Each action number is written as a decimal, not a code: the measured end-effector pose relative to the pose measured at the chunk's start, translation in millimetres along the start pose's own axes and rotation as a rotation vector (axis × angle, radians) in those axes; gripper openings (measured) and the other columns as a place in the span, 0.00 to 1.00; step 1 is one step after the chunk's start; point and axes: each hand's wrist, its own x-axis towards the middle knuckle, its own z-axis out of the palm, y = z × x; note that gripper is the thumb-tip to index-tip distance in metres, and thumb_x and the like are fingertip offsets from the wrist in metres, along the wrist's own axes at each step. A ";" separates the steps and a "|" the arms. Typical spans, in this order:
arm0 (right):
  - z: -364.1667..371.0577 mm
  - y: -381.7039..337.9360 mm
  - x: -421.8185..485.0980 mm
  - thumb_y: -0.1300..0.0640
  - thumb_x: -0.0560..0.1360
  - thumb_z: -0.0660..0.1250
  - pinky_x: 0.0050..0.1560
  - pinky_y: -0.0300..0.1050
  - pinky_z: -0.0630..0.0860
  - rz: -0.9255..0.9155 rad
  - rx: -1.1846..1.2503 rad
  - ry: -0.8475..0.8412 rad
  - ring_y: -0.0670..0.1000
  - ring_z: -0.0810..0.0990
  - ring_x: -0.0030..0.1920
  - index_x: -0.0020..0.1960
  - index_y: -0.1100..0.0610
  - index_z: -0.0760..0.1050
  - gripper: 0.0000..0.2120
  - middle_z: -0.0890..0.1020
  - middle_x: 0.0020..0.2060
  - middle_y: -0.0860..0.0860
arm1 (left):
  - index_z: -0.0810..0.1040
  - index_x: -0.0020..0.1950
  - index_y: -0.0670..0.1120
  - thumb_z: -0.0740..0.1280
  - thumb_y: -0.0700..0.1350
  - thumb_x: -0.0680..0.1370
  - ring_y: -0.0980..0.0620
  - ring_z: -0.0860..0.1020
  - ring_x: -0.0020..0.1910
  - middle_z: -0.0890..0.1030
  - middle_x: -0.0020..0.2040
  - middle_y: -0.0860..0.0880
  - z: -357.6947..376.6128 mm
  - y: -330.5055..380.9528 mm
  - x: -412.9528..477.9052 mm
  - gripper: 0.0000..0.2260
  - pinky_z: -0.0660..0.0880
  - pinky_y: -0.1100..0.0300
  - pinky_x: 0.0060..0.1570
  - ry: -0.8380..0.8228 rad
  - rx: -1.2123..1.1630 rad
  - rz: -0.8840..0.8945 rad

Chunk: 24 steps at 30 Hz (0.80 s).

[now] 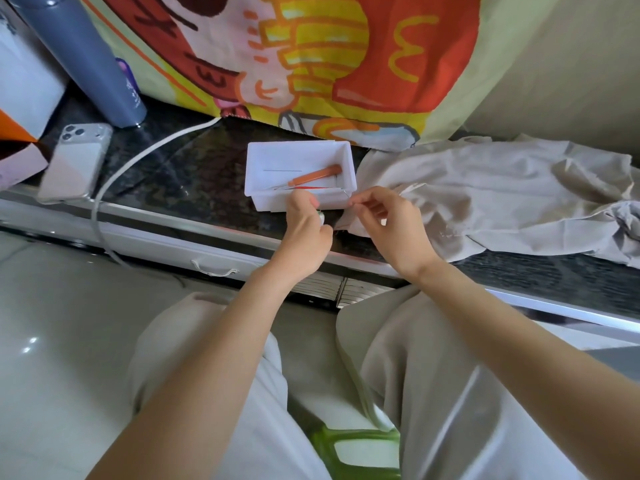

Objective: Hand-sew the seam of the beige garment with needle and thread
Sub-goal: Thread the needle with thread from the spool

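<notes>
A: "Since both hands are busy, which step?"
B: "Threading, likely: left hand (pixel 306 221) grips small white-green spool (pixel 321 216), right hand (pixel 393 218) pinches thin needle (pixel 346 196). Crumpled beige garment (pixel 502 195) at 3 o'clock. Next: steady eye-aiming."

The cloth (pixel 412 46) carries a yellow arched M sign (seen upside down); the small print on the bottle (pixel 86 57) is unreadable.

From the tray (pixel 263 157): bare counter (pixel 194 168) open at 9 up to the cable (pixel 138 161); phone (pixel 74 164) and bottle (pixel 90 57) beyond at 9–10. Garment (pixel 502 195) blocks 3, hanging cloth (pixel 311 46) walls off 12. Left hand (pixel 304 230) and right hand (pixel 391 223) crowd 6 and 4.
</notes>
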 end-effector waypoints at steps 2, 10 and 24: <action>0.7 1.8 -0.8 0.62 0.78 0.63 0.47 0.31 0.73 0.023 0.021 0.023 0.38 0.76 0.40 0.49 0.56 0.79 0.07 0.82 0.44 0.47 | 0.56 0.57 0.44 0.59 0.29 0.76 0.53 0.64 0.54 0.59 0.55 0.47 1.1 -4.7 3.3 0.17 0.63 0.73 0.46 -0.017 0.098 0.057; -0.6 7.3 3.9 0.61 0.77 0.64 0.46 0.39 0.75 0.048 -0.016 0.030 0.43 0.76 0.39 0.48 0.52 0.78 0.06 0.80 0.39 0.43 | 0.64 0.65 0.43 0.69 0.36 0.74 0.50 0.73 0.54 0.74 0.58 0.48 -3.5 -10.3 6.9 0.22 0.67 0.65 0.49 0.076 0.144 0.071; 40.7 9.3 24.5 0.63 0.76 0.64 0.54 0.47 0.68 -0.269 -0.665 -0.190 0.56 0.72 0.57 0.53 0.57 0.79 0.09 0.81 0.49 0.55 | 0.63 0.69 0.43 0.56 0.34 0.80 0.54 0.65 0.56 0.67 0.67 0.44 -42.6 -15.0 -12.7 0.18 0.59 0.74 0.42 0.186 0.078 -0.027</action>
